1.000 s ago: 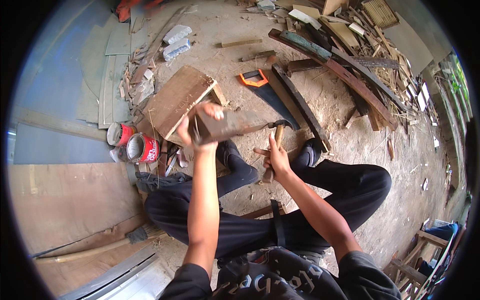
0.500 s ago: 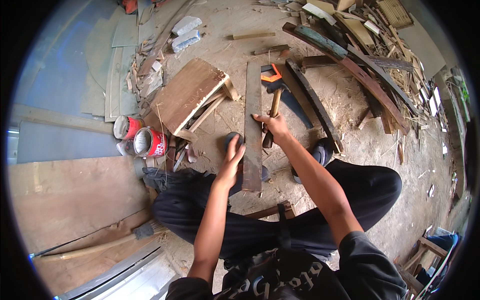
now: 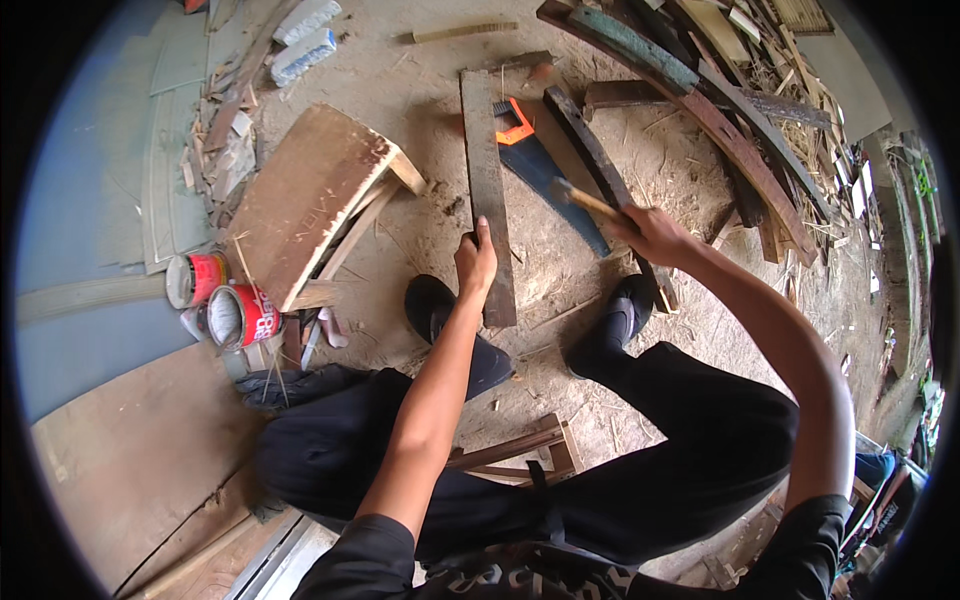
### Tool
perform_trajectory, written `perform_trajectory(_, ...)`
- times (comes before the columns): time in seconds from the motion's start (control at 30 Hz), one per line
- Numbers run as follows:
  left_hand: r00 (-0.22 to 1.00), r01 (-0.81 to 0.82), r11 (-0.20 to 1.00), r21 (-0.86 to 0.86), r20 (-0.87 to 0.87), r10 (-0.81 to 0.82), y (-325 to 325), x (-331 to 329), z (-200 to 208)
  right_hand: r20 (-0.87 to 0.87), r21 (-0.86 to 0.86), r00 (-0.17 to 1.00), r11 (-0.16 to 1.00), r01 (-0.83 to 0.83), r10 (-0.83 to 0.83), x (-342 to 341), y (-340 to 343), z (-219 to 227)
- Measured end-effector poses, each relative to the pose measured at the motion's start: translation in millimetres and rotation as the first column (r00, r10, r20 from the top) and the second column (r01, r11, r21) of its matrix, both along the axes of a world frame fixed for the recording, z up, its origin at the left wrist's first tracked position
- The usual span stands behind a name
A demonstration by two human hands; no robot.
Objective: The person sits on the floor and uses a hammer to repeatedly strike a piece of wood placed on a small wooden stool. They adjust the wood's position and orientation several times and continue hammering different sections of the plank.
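Gripping plank [image 3: 487,190] with left hand [image 3: 475,265]; right hand [image 3: 655,233] holds, apparently, a hammer [image 3: 580,198].

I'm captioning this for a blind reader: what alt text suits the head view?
Seated on sandy ground, a person's left hand steadies a long wooden plank while the right hand raises a wooden-handled tool. An orange-handled handsaw lies beside the plank.
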State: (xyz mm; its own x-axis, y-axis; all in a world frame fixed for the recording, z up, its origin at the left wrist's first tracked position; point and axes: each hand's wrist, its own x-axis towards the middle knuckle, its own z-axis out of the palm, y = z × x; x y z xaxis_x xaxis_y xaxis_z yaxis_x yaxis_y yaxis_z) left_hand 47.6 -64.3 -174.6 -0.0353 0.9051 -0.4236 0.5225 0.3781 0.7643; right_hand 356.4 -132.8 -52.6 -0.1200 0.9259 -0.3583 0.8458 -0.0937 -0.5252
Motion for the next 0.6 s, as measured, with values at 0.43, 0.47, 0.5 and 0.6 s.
perform_trajectory(0.43,0.94,0.206,0.793,0.573,-0.34,0.001,16,9,-80,-0.262,-0.07,0.964,0.996,-0.06,0.04,-67,-93,-120)
perform_trajectory(0.47,0.952,0.188,0.79,0.584,-0.305,-0.001,17,5,-82,-0.315,-0.078,0.948,0.994,-0.072,0.044,-76,-84,-112)
perform_trajectory(0.5,0.964,0.172,0.784,0.596,-0.265,-0.011,20,7,-84,-0.302,-0.081,0.952,0.994,-0.076,0.048,-82,-81,-115)
perform_trajectory(0.6,0.964,0.166,0.776,0.609,-0.265,0.002,19,10,-84,-0.276,-0.107,0.96,0.991,-0.084,0.052,-87,-74,-123)
